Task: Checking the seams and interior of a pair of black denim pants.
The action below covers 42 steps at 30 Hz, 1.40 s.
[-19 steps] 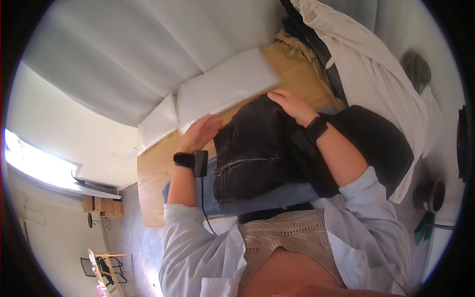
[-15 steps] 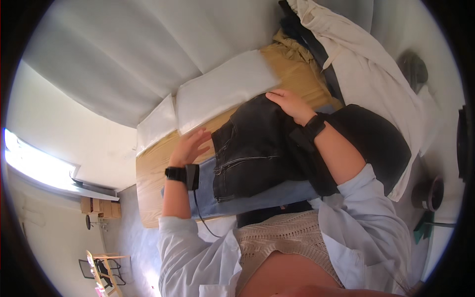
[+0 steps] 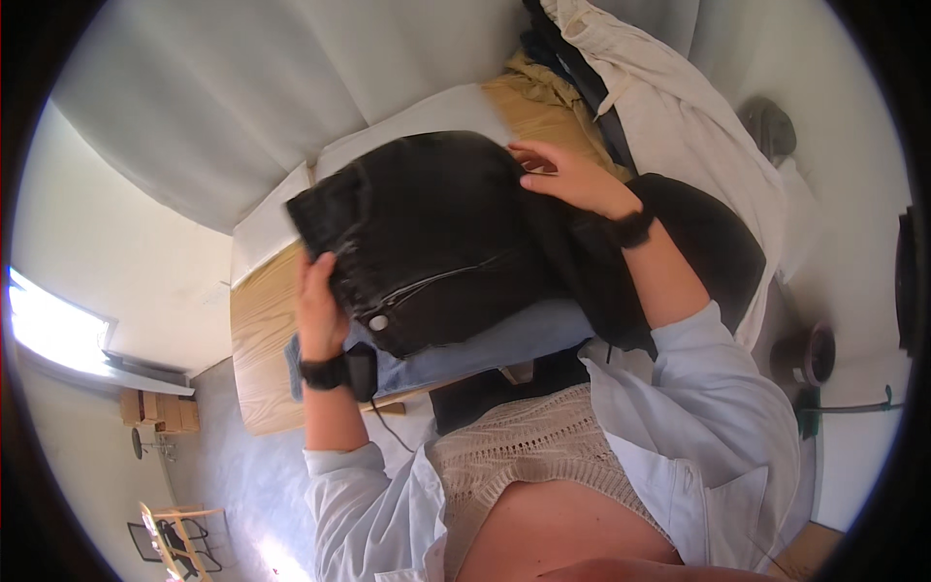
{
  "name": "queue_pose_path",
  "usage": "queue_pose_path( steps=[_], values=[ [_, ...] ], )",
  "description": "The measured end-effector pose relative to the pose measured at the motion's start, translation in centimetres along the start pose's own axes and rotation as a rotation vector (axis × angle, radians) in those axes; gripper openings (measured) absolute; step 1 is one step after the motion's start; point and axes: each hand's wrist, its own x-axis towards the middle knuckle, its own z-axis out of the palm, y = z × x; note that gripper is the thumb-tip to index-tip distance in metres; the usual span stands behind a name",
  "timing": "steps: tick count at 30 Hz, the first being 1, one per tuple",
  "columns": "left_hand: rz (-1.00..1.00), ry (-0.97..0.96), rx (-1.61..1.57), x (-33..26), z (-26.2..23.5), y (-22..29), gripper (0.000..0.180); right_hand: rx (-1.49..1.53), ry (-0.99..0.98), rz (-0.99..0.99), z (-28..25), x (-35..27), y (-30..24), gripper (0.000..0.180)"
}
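Observation:
A pair of black jeans lies partly folded before me, its waistband, fly and metal button on the left side. My left hand is closed on the waistband, which is lifted off the pile. At the far edge of the jeans, my right hand has its fingers loosely bent and apart from the thumb, touching or just beside the cloth. Beneath lies folded blue denim on a wooden table. More black cloth spreads to the right under my right forearm.
White flat packages lie along the table's far side. Tan cloth and cream trousers lie at the far right. A dark round pot stands on the right, cardboard boxes at the left, and a grey curtain hangs behind.
My left hand, apart from the jeans before, has taken hold of the waistband and raised it leftward. The right hand has loosened at the far edge. The whole view has shifted slightly.

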Motion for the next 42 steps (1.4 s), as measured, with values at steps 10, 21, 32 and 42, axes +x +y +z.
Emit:
queue_pose_path(
  steps=[10, 21, 32, 42],
  values=[
    [0.43, 0.5, 0.968, -5.7, -9.8, 8.7, 0.047, -0.331, 0.419, 0.413, -6.7, -20.3, -6.9, 0.031],
    [-0.25, 0.523, 0.345, -4.8, -16.1, 2.9, 0.037, -0.423, -0.008, 0.446, 4.8, -27.6, 3.3, 0.039],
    [-0.091, 0.415, 0.3, -4.9, -14.0, 3.4, 0.028, 0.511, 0.633, 0.245, -5.7, -21.4, -4.7, 0.021],
    [-0.169, 0.567, 0.57, -4.3, -15.9, 3.0, 0.045, -0.121, 0.618, 0.03, -10.3, -16.3, -5.6, 0.039]
  ],
)
